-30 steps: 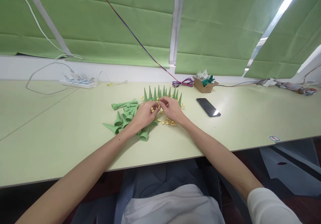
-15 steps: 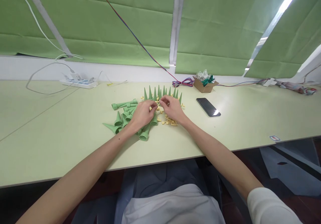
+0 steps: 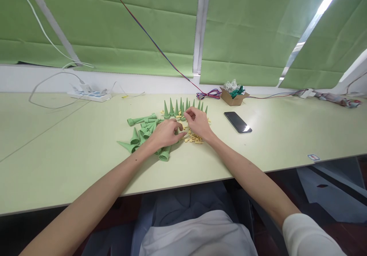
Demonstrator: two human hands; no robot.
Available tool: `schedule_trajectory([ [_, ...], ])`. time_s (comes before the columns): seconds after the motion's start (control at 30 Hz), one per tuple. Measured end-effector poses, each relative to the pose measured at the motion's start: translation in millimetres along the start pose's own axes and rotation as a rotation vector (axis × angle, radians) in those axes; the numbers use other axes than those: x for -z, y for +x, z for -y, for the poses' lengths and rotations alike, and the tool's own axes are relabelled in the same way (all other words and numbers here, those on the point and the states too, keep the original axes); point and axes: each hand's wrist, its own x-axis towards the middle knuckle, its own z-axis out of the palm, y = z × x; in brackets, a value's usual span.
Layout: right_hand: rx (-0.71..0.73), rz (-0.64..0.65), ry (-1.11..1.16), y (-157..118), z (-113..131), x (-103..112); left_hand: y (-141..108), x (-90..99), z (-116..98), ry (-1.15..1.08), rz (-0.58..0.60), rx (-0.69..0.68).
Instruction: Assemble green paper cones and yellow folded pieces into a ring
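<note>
My left hand (image 3: 169, 133) hovers low over the table with thumb and index finger apart, and nothing shows between them. Beneath and beside it lies a heap of hollow green plastic cones (image 3: 134, 136), some with ridged collars. My right hand (image 3: 197, 121) pinches thumb and forefinger together on what looks like a small yellow plastic piece, largely hidden by the fingertips. Just past those fingertips stand several upright green spikes (image 3: 171, 108) in rows, with yellow bits around their bases. More small yellow pieces (image 3: 194, 138) lie loose below my right hand.
A black phone (image 3: 237, 122) lies to the right. Behind it sits a small cardboard box (image 3: 233, 98) with clear and green wrapping, next to a coiled red-and-blue cable (image 3: 210, 94). A white power strip (image 3: 90, 95) rests at the back left, below green blinds (image 3: 129, 30).
My left hand has opened from its pinch and dropped slightly toward the loose yellow pieces. My right hand stays pinched and has shifted a little to the right, so the two hands are farther apart.
</note>
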Motion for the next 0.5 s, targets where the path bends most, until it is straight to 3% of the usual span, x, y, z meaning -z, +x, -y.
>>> schedule_trajectory([
  [0.5, -0.004, 0.005, -0.015, 0.2, -1.5, -1.1, -0.9, -5.0, 4.5, -0.063, 0.067, -0.053],
])
